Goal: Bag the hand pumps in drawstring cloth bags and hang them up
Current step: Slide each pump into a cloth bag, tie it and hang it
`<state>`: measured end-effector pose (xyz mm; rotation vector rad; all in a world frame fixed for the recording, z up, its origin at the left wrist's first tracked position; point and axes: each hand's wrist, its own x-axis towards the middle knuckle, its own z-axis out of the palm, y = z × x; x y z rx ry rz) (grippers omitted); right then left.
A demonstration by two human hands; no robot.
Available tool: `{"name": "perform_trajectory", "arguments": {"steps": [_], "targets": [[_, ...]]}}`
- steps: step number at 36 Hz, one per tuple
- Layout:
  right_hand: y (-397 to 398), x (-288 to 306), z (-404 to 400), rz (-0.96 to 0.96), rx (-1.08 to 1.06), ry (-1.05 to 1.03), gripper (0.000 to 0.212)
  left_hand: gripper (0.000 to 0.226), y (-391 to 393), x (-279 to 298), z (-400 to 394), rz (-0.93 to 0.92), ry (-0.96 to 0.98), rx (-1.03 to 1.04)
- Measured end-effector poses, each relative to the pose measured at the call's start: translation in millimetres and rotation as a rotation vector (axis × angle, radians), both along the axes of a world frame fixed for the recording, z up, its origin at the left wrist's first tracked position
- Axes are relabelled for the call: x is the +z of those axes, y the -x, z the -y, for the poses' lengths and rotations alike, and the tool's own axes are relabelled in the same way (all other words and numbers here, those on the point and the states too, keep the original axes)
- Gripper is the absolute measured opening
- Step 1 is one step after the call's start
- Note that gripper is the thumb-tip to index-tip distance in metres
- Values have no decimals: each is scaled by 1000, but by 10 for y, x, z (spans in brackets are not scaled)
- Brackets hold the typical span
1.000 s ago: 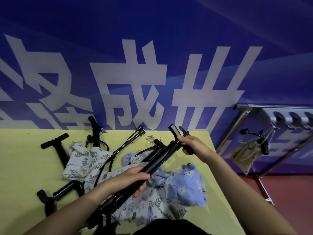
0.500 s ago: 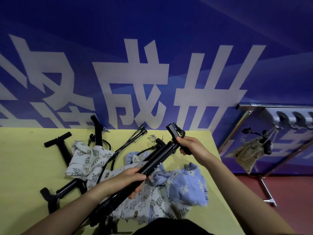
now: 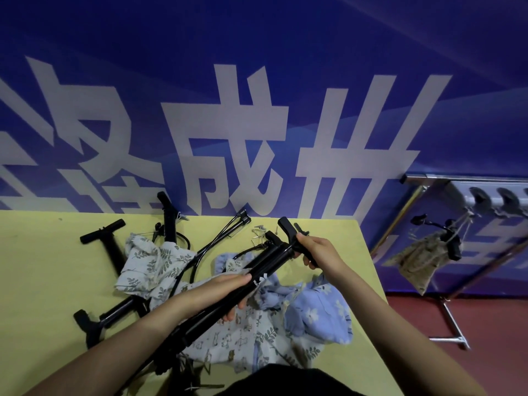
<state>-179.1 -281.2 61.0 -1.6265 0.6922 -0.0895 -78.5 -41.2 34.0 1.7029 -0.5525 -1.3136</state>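
A black hand pump [image 3: 257,270] is held slantwise above the yellow table [image 3: 43,281], gripped at both ends. Its barrel is clasped mid-length by the left hand [image 3: 220,290], fingers curled round it; the T-handle at the far upper end is gripped by the right hand [image 3: 320,252]. The hands are kept well apart along the pump. Under the pump a heap of drawstring cloth bags is spread: a white leaf-print bag [image 3: 148,267] to the left, a blue flowered bag [image 3: 317,307] to the right, a printed bag [image 3: 228,344] near the table edge. More pumps are left on the table: one pump [image 3: 105,247] with its T-handle at far left, another pump [image 3: 114,310] partly covered by the leaf-print bag, a third pump [image 3: 168,221] by the wall. Black hoses [image 3: 217,241] are seen lying across the cloth. At right, a tan bagged pump [image 3: 420,258] is hung from the metal rack [image 3: 428,178] against the blue wall [image 3: 257,52].
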Motion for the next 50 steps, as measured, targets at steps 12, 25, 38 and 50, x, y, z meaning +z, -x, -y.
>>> {"name": "perform_trajectory", "arguments": {"steps": [12,25,38,50], "targets": [[128,-149,-4,230,-397,-413,27,44,279,-18,179,47,31,140],[538,-610,-445,-113,179,-138,31,29,433,10,391,116,137,511],[469,-635,-754,-372,43,-797,66,19,211,152,293,133,412,865],[327,-418,-1022,22,307,-162,25,32,135,66,248,51,525,875]]}}
